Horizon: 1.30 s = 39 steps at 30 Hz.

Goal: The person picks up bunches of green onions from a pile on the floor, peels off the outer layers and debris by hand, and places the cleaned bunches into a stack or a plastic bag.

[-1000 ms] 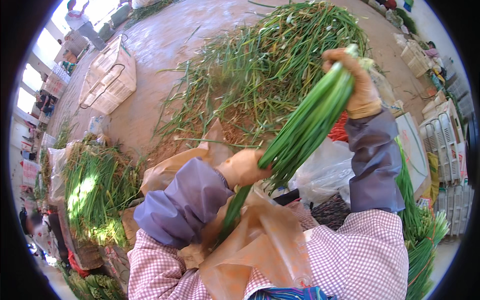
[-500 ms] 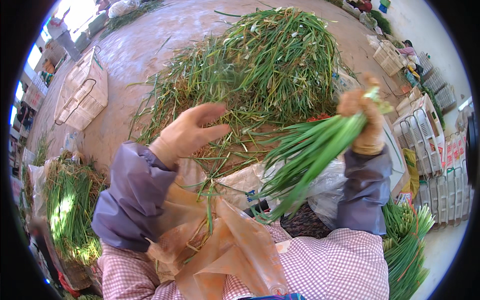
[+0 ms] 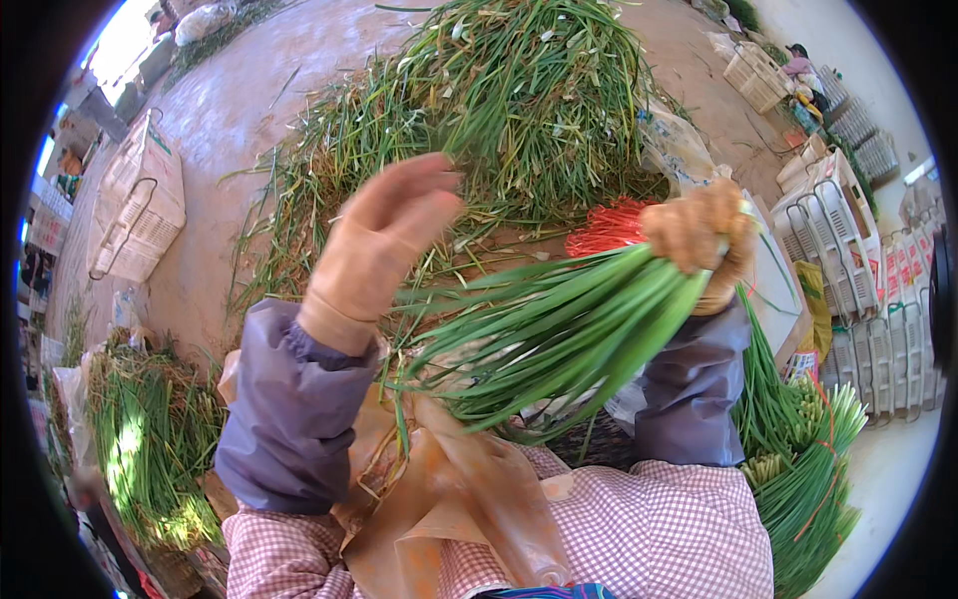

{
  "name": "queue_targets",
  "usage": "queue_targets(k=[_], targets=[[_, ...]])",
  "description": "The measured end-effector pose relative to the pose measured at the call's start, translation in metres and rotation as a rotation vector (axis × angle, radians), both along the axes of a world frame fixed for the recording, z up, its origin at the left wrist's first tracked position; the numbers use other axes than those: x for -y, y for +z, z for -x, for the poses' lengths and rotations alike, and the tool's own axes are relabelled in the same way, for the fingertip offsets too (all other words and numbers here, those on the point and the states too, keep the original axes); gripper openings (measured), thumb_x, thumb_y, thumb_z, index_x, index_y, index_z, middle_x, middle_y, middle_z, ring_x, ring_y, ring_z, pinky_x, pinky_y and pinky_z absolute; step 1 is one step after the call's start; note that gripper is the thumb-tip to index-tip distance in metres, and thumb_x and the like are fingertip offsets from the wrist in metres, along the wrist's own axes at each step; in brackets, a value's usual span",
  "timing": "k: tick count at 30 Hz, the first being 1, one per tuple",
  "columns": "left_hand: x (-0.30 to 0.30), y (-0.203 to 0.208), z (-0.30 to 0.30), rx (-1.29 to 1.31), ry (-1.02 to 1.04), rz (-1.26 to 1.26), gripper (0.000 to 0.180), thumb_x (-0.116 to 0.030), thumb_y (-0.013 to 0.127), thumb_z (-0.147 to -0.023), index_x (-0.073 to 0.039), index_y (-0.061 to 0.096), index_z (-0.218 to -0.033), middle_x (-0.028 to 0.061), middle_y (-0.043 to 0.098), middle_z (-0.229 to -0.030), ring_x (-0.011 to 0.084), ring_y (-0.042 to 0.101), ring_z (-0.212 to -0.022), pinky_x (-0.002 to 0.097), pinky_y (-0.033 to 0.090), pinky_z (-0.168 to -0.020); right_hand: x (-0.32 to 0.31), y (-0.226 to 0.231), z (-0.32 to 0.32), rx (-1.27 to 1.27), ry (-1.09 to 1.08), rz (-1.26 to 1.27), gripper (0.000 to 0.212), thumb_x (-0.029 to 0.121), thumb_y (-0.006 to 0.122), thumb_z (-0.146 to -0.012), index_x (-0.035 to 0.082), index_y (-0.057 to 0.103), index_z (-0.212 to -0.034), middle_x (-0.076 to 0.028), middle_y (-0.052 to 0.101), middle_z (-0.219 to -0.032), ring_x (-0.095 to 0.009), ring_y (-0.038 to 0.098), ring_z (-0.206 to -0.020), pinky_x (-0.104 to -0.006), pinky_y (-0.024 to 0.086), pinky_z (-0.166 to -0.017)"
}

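Observation:
My right hand, in a tan glove, is closed round a bunch of garlic chives by the stem end. The long, flat green leaves fan out leftward and down above my lap. My left hand, also gloved, is raised to the left of the leaf tips, its fingers stretched out and somewhat blurred. Nothing is in it, and a gap shows between it and the bunch. Just behind my right hand lie red ties. A tan apron sheet with a few loose leaves covers part of my lap.
A big heap of loose leaves lies ahead on the floor. Tied bunches stand at my right, more greens at my left. Plastic crates stand far left, with more crates on the right. Another person sits far right.
The bunch in my right hand has swung leftward and spread out more. My left hand has risen slightly. The view has shifted, and the red ties show more fully.

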<state>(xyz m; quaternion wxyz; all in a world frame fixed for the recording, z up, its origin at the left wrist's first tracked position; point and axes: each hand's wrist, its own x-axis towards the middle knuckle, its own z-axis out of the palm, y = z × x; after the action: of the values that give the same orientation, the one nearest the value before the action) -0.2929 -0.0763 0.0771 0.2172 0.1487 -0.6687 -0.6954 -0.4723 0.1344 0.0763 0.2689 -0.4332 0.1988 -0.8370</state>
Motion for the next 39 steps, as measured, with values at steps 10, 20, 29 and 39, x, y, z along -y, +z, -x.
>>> queue_targets(k=[10, 20, 29, 39], targets=[[-0.032, -0.033, -0.04, 0.163, 0.177, -0.207, 0.011, -0.011, 0.064, -0.086, -0.001, 0.065, -0.091, -0.0014, 0.062, -0.073, 0.0034, 0.055, -0.066, 0.0175, 0.043, -0.06, -0.03, -0.003, 0.037, -0.131, 0.038, 0.142, 0.018, 0.027, 0.052, -0.094, 0.014, 0.044, -0.085, 0.009, 0.046, -0.057, -0.003, 0.042, -0.046, -0.0234, 0.033, -0.048], [-0.057, -0.001, 0.022, -0.238, -0.423, 0.401, 0.092, -0.032, 0.086, -0.062, 0.001, 0.037, -0.133, 0.0126, 0.048, -0.128, 0.0218, 0.05, -0.116, 0.0353, 0.038, -0.099, 0.038, -0.007, -0.056, -0.075, -0.259, -0.597, 0.023, 0.004, 0.071, -0.075, 0.004, 0.06, -0.096, -0.007, 0.065, -0.093, -0.013, 0.061, -0.083, -0.028, 0.05, -0.075], [-0.072, -0.066, 0.021, 0.212, -0.242, 0.073, 0.054, -0.007, 0.076, -0.067, -0.005, 0.052, -0.116, 0.0035, 0.061, -0.098, 0.0154, 0.061, -0.086, 0.0282, 0.051, -0.075, 0.049, -0.026, -0.062, 0.161, -0.078, -0.457, 0.008, 0.002, 0.067, -0.073, -0.001, 0.065, -0.08, -0.006, 0.063, -0.071, -0.013, 0.06, -0.065, -0.0267, 0.049, -0.061], [-0.069, -0.022, 0.025, 0.166, -0.034, -0.044, 0.056, -0.01, 0.071, -0.077, 0.0, 0.048, -0.127, 0.0059, 0.06, -0.086, 0.0169, 0.062, -0.072, 0.0301, 0.054, -0.063, -0.024, 0.007, 0.009, 0.129, -0.533, -0.1, 0.046, 0.007, 0.061, -0.084, -0.002, 0.045, -0.127, -0.015, 0.06, -0.108, -0.019, 0.061, -0.094, -0.0319, 0.051, -0.081]])
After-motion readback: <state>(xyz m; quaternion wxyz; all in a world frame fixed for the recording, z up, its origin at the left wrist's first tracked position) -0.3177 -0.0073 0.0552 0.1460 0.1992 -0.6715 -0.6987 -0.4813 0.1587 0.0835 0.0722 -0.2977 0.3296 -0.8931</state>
